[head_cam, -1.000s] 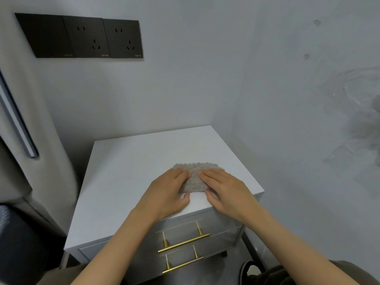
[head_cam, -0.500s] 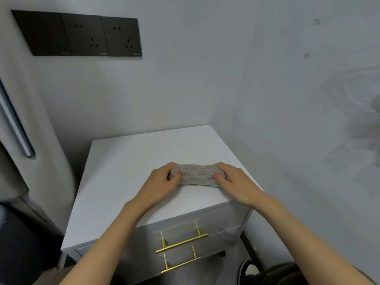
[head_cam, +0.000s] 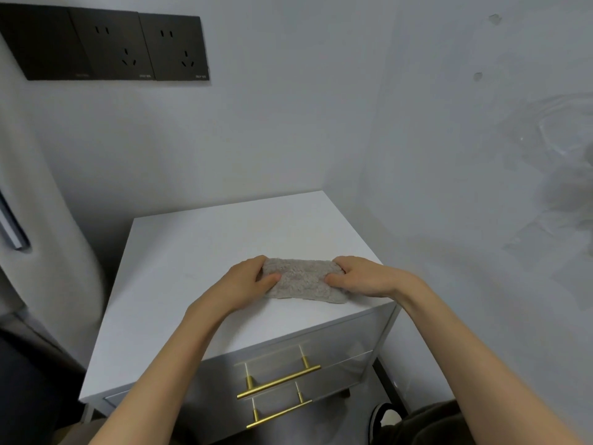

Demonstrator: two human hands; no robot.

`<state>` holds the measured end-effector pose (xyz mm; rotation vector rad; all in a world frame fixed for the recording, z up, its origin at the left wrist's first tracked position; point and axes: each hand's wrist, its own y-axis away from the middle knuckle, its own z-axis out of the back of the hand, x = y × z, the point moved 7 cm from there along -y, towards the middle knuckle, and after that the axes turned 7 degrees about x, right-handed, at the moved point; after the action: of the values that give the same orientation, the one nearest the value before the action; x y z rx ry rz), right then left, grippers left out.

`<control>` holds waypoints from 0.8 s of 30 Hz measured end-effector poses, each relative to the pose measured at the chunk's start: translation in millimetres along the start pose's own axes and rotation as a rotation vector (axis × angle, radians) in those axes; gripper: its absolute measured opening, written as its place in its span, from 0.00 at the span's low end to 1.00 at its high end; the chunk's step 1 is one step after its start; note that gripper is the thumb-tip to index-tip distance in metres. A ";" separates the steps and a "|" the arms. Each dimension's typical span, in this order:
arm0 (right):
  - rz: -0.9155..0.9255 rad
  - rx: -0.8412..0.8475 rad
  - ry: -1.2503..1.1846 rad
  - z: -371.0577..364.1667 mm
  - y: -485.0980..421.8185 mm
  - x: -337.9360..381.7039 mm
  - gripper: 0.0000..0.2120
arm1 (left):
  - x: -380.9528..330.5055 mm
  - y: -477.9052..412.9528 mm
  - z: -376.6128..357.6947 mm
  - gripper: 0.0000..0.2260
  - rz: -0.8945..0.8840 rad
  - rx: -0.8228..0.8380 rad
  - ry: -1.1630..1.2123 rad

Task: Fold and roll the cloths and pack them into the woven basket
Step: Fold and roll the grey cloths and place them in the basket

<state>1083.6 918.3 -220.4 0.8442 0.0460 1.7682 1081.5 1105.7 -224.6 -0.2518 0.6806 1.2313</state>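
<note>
Both hands are on the cloth (head_cam: 303, 281) now: the left hand (head_cam: 247, 281) has its left end and the right hand (head_cam: 365, 277) its right end. Each clamps it the same way, thumb pressed on the near face and fingers curled over the far edge, so the grey, nubbly cloth is pinched into a short, thick bundle stretched from grip to grip. Folded or rolled? Hard to tell from here.

It sits on the white cabinet top (head_cam: 199, 252), its lower edge touching the surface just below the thumbs, close to the front edge. Beyond the knuckles the top runs back to the grey wall.

Below the grip, on the cabinet front, are two brass bar handles (head_cam: 279, 380), one above the other. Up and left of the hands is a row of black wall sockets (head_cam: 109, 46) — and down by the right forearm, a shoe (head_cam: 383, 419) on the floor.
</note>
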 end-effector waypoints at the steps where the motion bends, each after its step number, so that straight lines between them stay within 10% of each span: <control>1: 0.004 0.000 0.005 -1.3 2.0 1.7 0.11 | -1.6 0.7 0.1 0.10 -0.011 0.009 -0.010; 7: 0.057 -0.090 -0.087 -4.7 23.5 9.9 0.09 | -16.7 12.5 0.4 0.06 -0.115 0.010 0.061; 17: 0.115 -0.391 -0.383 20.4 126.2 -0.3 0.06 | -81.7 52.8 -13.3 0.09 -0.243 -0.003 0.873; 24: -0.076 -0.189 -0.263 1.9 214.5 -36.0 0.15 | -169.5 77.1 -42.8 0.04 -0.404 0.167 0.640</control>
<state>913.1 805.9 -145.7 0.9167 -0.2550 1.5512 967.2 976.8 -142.2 -0.6246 1.2098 0.6904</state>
